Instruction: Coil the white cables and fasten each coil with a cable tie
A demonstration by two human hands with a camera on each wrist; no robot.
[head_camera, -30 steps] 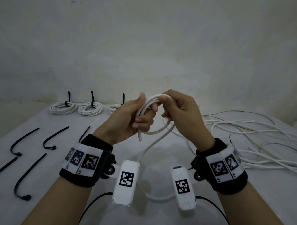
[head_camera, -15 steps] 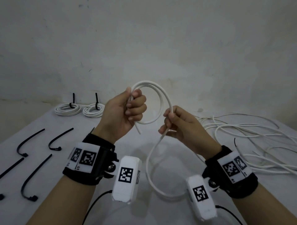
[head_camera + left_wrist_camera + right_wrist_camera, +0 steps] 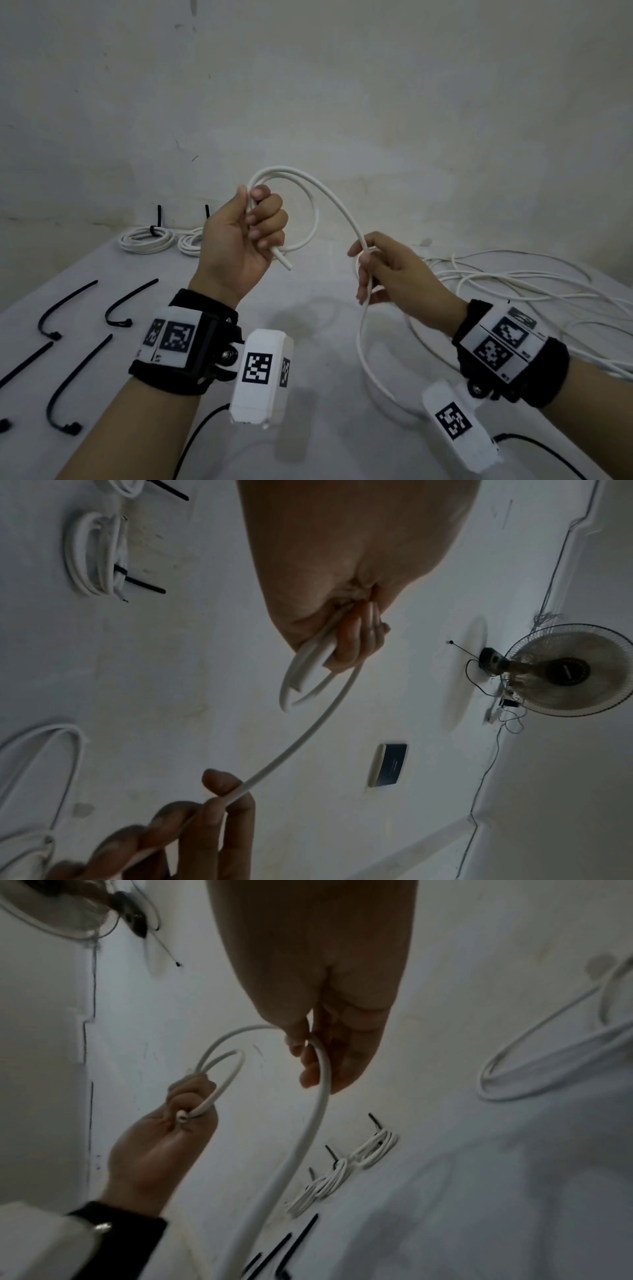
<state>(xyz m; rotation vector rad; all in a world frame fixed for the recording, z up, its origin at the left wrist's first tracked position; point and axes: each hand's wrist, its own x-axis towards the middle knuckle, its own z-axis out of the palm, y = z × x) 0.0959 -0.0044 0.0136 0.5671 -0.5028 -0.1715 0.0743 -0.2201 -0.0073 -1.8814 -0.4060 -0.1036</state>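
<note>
At centre frame the left hand (image 3: 245, 240) gripped the first loop of a white cable (image 3: 337, 209); the right hand (image 3: 394, 274) pinched its slack. Tied coils (image 3: 145, 238) lay upper left, spare cable ties (image 3: 65, 305) lower left, loose cables (image 3: 531, 284) right: much remained, I judged.

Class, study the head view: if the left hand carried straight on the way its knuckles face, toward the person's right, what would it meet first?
Probably the white cable arching across to the right hand; past it, that hand itself. Depth is unclear, so the left hand might pass behind.
</note>
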